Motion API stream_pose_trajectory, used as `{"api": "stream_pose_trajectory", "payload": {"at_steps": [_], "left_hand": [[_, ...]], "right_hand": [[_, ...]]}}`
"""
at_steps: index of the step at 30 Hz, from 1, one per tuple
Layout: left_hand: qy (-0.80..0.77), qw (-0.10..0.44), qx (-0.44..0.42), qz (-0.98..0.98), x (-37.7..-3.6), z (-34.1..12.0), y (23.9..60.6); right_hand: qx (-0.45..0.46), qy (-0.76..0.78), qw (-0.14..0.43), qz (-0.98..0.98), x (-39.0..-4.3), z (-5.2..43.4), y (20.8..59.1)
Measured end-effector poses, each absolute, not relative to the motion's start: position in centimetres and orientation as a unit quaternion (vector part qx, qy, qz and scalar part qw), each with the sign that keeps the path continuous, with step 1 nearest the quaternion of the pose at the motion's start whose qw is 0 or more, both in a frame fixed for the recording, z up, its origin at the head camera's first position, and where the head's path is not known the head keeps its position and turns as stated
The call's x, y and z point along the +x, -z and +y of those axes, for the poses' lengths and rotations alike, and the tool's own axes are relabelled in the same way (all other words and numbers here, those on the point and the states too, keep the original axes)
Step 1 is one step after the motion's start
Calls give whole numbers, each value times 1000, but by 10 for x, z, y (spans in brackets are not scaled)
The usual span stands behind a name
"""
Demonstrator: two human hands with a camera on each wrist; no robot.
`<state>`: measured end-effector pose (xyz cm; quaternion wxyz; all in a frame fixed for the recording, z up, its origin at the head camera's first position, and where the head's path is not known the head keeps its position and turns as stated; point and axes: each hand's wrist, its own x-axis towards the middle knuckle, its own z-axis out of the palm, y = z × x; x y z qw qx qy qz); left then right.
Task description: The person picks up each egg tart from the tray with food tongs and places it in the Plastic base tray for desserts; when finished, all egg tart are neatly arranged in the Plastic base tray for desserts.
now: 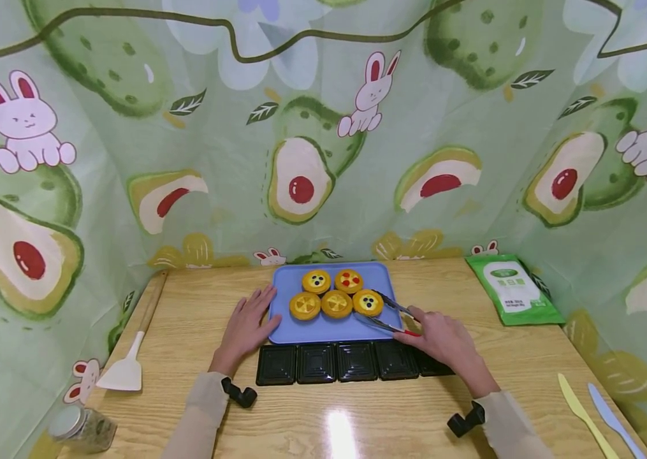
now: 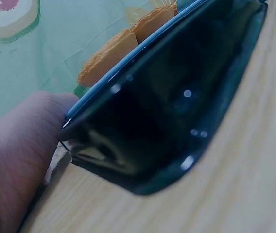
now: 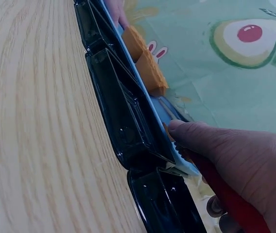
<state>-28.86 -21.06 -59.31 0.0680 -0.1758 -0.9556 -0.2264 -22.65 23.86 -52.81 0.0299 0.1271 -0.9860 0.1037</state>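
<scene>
My left hand [image 1: 245, 328] lies flat and relaxed on the surface [image 1: 323, 421], fingertips touching the left edge of the blue tray [image 1: 331, 330]. My right hand [image 1: 443, 341] has its grip closed round the tongs [image 1: 390, 313], whose tips sit spread just ahead of it, beside the nearest tart [image 1: 368, 303]. That tart looks light and crumbly, so I'd take it gently by its stiff rim. Black cups [image 1: 316, 363] lie in a row under my wrists.

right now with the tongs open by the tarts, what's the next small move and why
Probably squeeze the tongs shut on the blueberry tart. Their tips sit open on either side of it on the blue tray, the right hand grips the handles, and the left hand rests flat against the tray's edge.
</scene>
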Motion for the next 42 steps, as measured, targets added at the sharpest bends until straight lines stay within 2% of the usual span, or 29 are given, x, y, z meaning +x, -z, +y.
{"api": "stream_pose_trajectory", "payload": {"at_steps": [42], "left_hand": [[230,63,-180,-954,-290,-212,593]], "right_hand": [[138,-103,56,-983,-228,248,523]]}}
